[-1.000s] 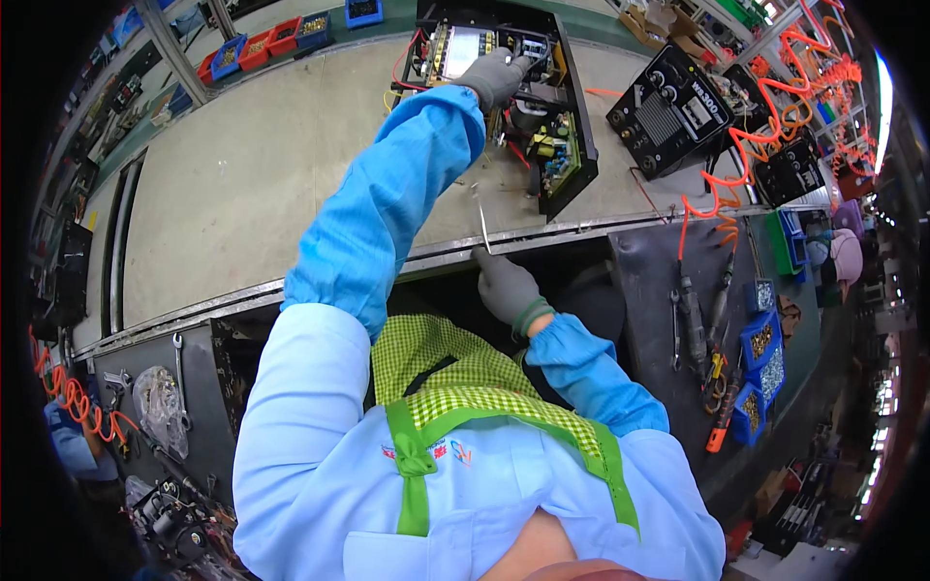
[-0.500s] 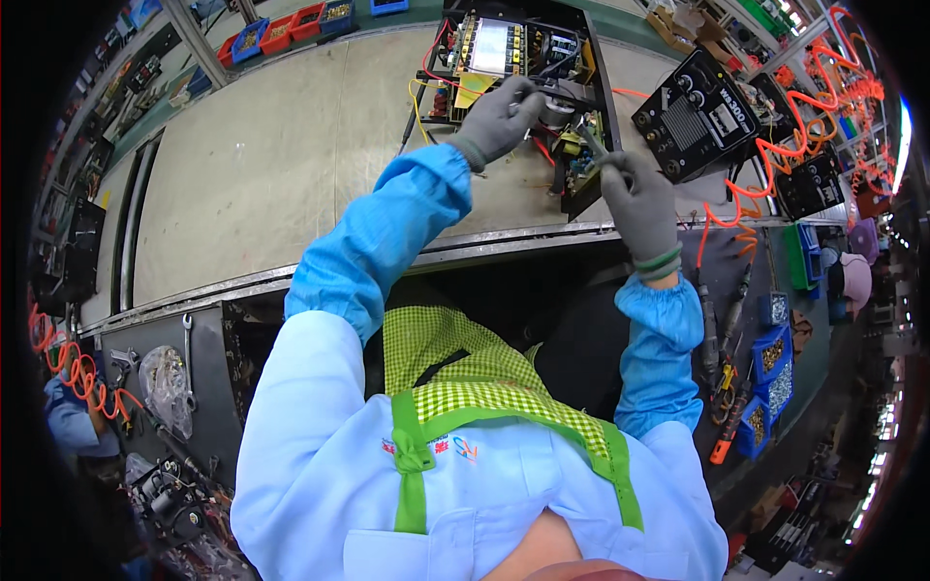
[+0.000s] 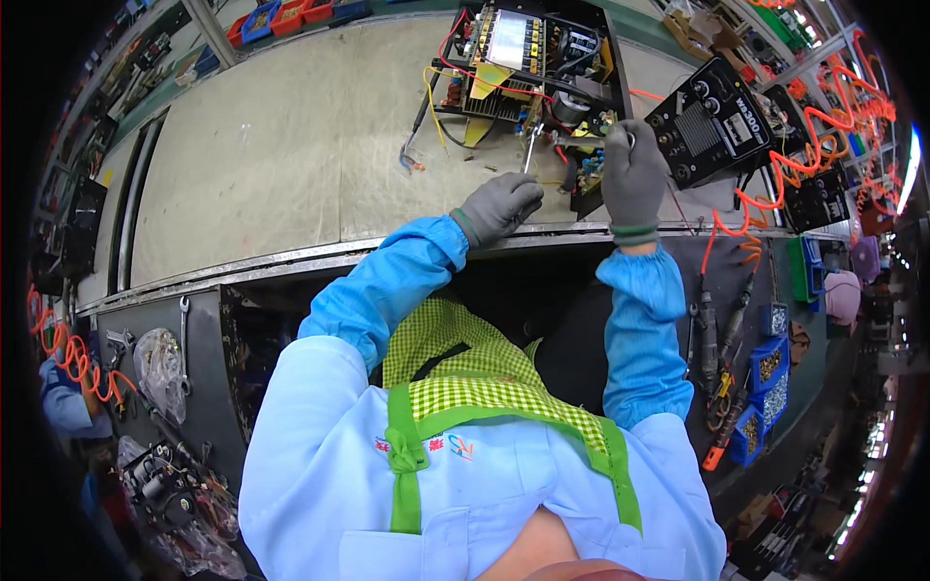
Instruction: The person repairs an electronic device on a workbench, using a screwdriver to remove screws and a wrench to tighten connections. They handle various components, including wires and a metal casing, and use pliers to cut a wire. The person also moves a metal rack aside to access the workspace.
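Both my hands wear grey gloves, at the near side of an opened electrical unit [image 3: 509,44] with a bare circuit board, ribbed metal heatsinks and wires. My left hand [image 3: 499,207] is closed, low over the bench edge, on the end of a slim shiny metal tool [image 3: 530,150]. That tool points away from me into the unit's near edge; its exact kind is unclear. My right hand [image 3: 635,172] is closed in a fist on a flat grey wrench [image 3: 579,141], which reaches leftward over the board below a round metal-cased part [image 3: 570,108].
A black front panel with knobs [image 3: 712,121] stands right of the unit, beside coiled orange air hoses [image 3: 814,131]. A loose cable end [image 3: 412,163] lies on the bench [image 3: 262,165]. Blue bins of small hardware [image 3: 770,368] and hanging air tools [image 3: 709,334] are at right.
My left hand has drawn back from above the unit toward me, and a shiny metal tool now shows at it. The right hand has moved slightly up, turning the wrench nearly level.
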{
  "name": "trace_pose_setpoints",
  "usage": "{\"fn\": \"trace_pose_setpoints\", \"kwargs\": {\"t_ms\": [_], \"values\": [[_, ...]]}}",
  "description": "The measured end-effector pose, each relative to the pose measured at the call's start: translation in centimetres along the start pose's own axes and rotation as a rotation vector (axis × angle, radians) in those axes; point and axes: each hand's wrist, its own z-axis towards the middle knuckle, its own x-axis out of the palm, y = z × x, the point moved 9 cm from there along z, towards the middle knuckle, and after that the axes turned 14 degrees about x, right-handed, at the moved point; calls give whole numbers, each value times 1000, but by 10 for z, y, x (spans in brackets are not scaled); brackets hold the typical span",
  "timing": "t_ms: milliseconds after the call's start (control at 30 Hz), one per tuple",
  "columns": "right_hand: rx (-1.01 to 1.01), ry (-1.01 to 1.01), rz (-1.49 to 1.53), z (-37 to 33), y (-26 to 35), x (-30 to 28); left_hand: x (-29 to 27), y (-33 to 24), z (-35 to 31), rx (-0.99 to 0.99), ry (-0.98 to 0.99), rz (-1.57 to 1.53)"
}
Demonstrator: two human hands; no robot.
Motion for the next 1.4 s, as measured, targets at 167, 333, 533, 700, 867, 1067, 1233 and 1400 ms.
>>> {"fn": "trace_pose_setpoints", "kwargs": {"t_ms": [167,333,533,700,867,1067,1233,1400], "values": [[58,-77,19,7,-5,3,3,4,-3,-15,21,-12],[102,-13,-45,9,8,12,8,6,-8,-28,64,27],[15,-36,-92,9,17,27,13,6,-8,-16,84,-5],[141,109,-123,11,-7,49,10,3,-5,11,102,-4],[130,63,-149,9,-8,49,11,9,-10,-17,176,1],[104,20,-144,28,9,27,15,7,-13,8,129,13],[161,59,-112,28,1,32,17,8,-14,-16,175,-4],[222,81,-25,28,-6,33,17,8,-12,-32,178,-7]]}}
